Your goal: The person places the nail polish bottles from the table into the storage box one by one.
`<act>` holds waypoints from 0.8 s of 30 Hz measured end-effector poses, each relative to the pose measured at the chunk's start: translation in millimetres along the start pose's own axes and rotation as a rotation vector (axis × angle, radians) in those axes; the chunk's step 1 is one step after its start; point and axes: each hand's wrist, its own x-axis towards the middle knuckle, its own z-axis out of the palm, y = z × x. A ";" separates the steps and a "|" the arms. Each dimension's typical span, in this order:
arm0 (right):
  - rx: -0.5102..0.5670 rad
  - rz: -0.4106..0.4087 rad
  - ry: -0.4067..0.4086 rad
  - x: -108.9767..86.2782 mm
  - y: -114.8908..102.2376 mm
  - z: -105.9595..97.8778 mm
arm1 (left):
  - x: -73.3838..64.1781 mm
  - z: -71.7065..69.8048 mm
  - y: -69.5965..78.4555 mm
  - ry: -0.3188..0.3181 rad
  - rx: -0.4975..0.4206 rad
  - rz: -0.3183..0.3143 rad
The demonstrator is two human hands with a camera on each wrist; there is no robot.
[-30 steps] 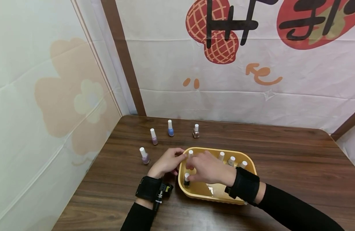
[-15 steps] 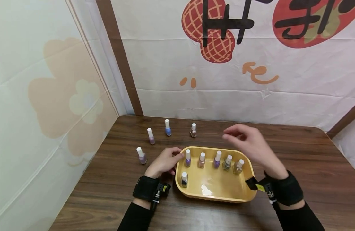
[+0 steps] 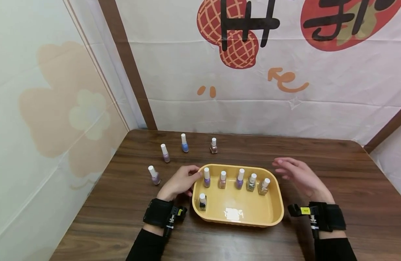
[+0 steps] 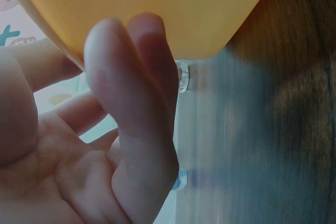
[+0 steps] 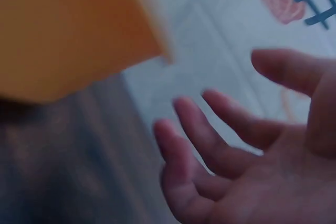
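Four nail-polish bottles with white caps stand loose on the dark wood-grain table point(image 3: 318, 159), left of and behind the tray: a lilac bottle point(image 3: 153, 175) nearest the left hand, a pink-lilac one point(image 3: 165, 153) further back, a blue one point(image 3: 184, 143) behind it, and a bronze one point(image 3: 213, 146) just beyond the tray's far rim. The left hand point(image 3: 180, 182) rests against the left end of the shallow yellow plastic tray point(image 3: 252, 220), fingers curled lightly on its rim; the left wrist view shows fingertips pressed to the yellow wall, so this grip steadies the tray and holds no bottle.

Six bottles stand upright inside the tray: a dark one point(image 3: 202, 202) alone at the near left, then a row along the far side of violet point(image 3: 206, 178), peach point(image 3: 222, 180), purple point(image 3: 240, 179) and two clear glittery bottles point(image 3: 251, 182) point(image 3: 264, 186). To the right, the right hand point(image 3: 300, 174) hovers over the table just beside the tray, fingers spread and relaxed, holding nothing.

By my reading the work is between bottles: one set down, the next not yet taken. The next move calls for a reach across to a loose bottle and a pinch on its slim cap without toppling its neighbours.

Pale cloth walls printed with a peach flower, red shapes and black characters enclose the table.
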 end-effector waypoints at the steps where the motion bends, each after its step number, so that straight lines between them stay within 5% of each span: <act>1: 0.000 0.010 -0.031 2.6 3.3 2.3 | -0.8 -1.1 0.0 0.002 0.001 0.003; 10: -0.066 0.052 -0.138 12.8 13.0 18.9 | -1.3 -4.4 2.3 0.003 0.029 0.013; 15: -0.059 0.062 -0.156 13.9 15.4 23.7 | -15.0 -16.2 15.5 0.040 0.045 0.028; 20: -0.105 0.051 -0.167 13.4 16.3 22.4 | -46.0 -50.5 34.8 0.234 0.000 0.190; 24: -0.146 0.037 -0.172 14.1 16.3 22.1 | -68.3 -84.5 29.5 0.437 -0.035 0.381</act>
